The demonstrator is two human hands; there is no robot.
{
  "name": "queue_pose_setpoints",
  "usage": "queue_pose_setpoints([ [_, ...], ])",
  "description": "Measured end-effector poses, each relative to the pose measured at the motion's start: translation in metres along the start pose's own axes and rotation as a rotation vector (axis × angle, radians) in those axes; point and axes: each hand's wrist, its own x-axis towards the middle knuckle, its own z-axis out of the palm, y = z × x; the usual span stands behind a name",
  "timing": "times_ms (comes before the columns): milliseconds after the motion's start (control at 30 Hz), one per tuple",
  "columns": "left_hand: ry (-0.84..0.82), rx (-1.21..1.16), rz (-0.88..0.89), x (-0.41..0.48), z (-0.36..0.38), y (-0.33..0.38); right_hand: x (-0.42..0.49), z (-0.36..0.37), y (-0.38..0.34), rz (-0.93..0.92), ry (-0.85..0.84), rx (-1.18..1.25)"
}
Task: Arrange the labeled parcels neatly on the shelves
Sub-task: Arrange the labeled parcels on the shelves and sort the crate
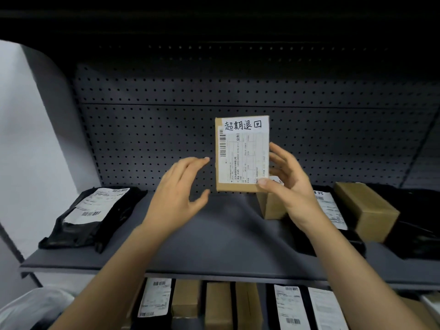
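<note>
A small brown cardboard parcel point(241, 153) with a white shipping label and handwritten characters stands upright above the grey shelf point(226, 236), in front of the pegboard back. My right hand point(285, 184) grips its right edge, thumb on the lower front corner. Just left of the parcel hovers my left hand point(181, 186), fingers spread and relaxed, not touching it. A second brown box point(271, 206) sits on the shelf behind my right hand, partly hidden.
A black labeled mailer bag point(95, 215) lies at the shelf's left end. On the right are a labeled black bag point(333, 210) and a brown box point(366, 210). Several labeled parcels point(214, 303) stand on the lower shelf.
</note>
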Motion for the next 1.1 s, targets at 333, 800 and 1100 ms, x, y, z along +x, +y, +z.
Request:
queue_pose_setpoints([
  [333, 0.017, 0.132, 0.153, 0.011, 0.021, 0.052, -0.041, -0.052, -0.014, -0.055, 0.079, 0.073],
  [800, -0.085, -0.253, 0.47, 0.023, 0.07, 0.128, -0.16, -0.09, -0.058, 0.039, 0.525, -0.235],
  [1100, -0.191, -0.633, 0.774, -0.037, 0.081, 0.222, -0.323, -0.052, -0.113, 0.178, 0.982, -0.446],
])
